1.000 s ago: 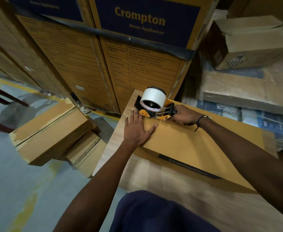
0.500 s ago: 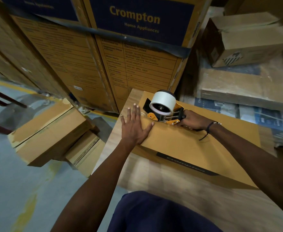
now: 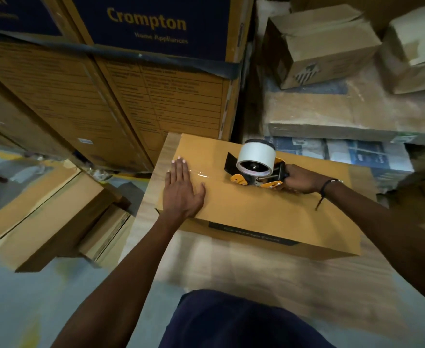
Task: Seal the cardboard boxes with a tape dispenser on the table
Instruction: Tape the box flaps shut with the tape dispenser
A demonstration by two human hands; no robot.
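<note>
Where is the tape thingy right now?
In the head view, the tape dispenser sits on top of the cardboard box, right of middle, gripped by the right hand; the left hand presses nearby.

Both forearms are bare from the lower frame edge to the hands, with no sleeve showing on either. The left hand (image 3: 181, 189) wears no ring, watch or band; its fingernails are short and pale at the tips. Just behind the grip of the right hand (image 3: 300, 180), a thin dark cord bracelet (image 3: 328, 184) circles the wrist. A small light piece sits on the cord, perhaps a bead or clasp, too small to make out. A loose dark end of the cord hangs below the wrist. At the bottom of the view, between the two arms, lies dark navy clothing (image 3: 236, 322), plain, with no print or seam visible.
</note>
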